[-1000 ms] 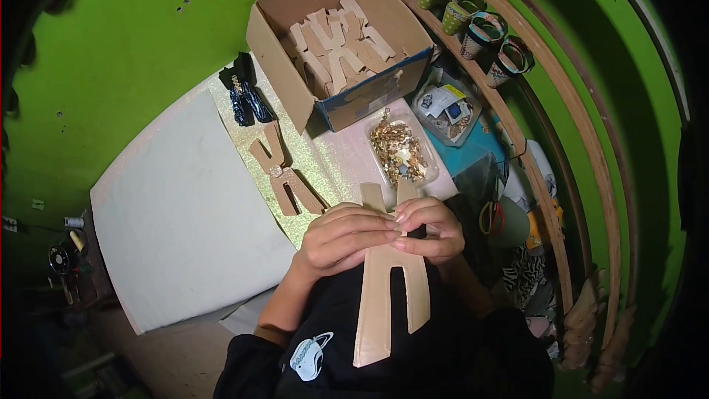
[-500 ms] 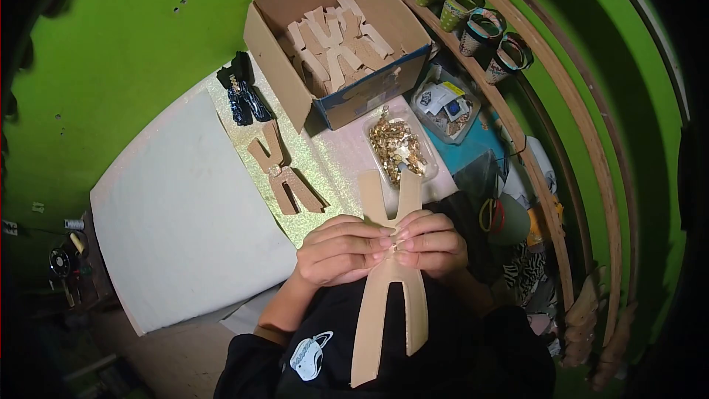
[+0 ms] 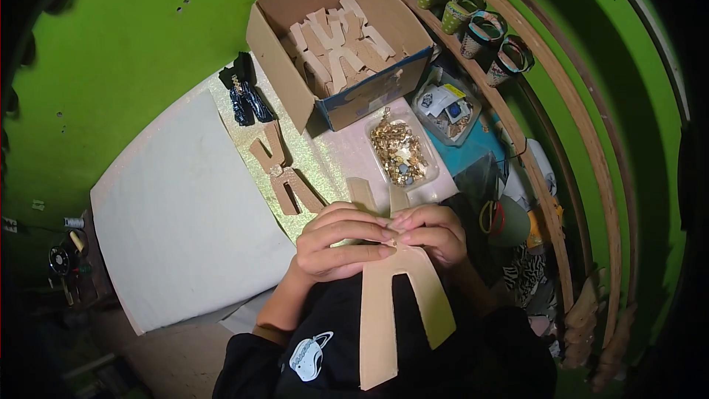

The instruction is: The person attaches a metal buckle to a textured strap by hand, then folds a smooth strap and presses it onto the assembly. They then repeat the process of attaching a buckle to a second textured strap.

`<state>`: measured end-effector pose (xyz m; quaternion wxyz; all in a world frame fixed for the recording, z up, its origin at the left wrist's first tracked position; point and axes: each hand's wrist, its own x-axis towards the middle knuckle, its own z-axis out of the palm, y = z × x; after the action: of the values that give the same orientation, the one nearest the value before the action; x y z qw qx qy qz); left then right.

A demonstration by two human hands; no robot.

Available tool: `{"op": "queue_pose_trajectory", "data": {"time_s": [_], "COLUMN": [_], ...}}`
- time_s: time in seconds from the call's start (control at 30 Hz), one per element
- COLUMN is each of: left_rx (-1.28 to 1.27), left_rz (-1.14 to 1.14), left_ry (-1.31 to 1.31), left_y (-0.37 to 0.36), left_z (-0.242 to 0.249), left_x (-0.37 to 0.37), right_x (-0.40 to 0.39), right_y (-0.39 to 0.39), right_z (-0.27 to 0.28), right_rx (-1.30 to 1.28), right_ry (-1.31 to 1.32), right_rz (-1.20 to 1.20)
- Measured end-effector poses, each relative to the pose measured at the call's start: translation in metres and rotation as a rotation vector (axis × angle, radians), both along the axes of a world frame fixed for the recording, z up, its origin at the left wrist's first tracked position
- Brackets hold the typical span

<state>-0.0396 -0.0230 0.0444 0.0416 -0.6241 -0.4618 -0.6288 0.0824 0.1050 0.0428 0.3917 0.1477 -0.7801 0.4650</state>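
A beige X-shaped sandal strap (image 3: 380, 318) is held up in front of my chest, its two lower legs hanging down toward my lap. My left hand (image 3: 343, 244) pinches its narrow middle from the left, fingers closed. From the other side my right hand (image 3: 432, 235) grips the same middle, its fingertips meeting the left ones. A small shiny metal ornament (image 3: 394, 244) shows at the fingertips. The strap's upper arms are partly hidden behind my hands. Just beyond them stands a clear tub of gold-coloured metal ornaments (image 3: 399, 148).
A cardboard box (image 3: 284, 77) holds many similar beige straps. Stacked brown straps (image 3: 284, 177) and shiny black straps (image 3: 247, 92) lie beside a white board (image 3: 185, 214). Another plastic container (image 3: 447, 107) sits right of the tub. Small woven baskets (image 3: 473, 37) line a wooden shelf.
The strap has tilted in my hands: its upper arms have dropped lower and its lower legs spread more to the right. Both hands still hold its middle.
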Motion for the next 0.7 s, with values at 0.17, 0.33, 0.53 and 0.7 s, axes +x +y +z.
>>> {"op": "queue_pose_trajectory", "data": {"time_s": [0.17,0.33,0.53,0.7], "left_rx": [0.007,-0.011,-0.007,-0.024], "left_rz": [0.069,0.120,0.141,0.155], "left_ry": [0.009,0.057,0.090,0.124], "left_y": [-0.001,-0.001,0.000,0.000], "left_z": [-0.002,-0.003,-0.003,-0.004], "left_x": [0.001,0.001,0.002,0.002], "right_x": [0.004,0.002,0.000,0.000], "right_y": [0.001,0.007,0.012,0.011], "right_z": [0.010,0.022,0.013,0.004], "right_rx": [-0.007,0.165,0.263,0.252], "right_ry": [-0.217,-0.360,-0.160,-0.101], "right_rz": [-0.063,-0.029,-0.038,-0.055]}}
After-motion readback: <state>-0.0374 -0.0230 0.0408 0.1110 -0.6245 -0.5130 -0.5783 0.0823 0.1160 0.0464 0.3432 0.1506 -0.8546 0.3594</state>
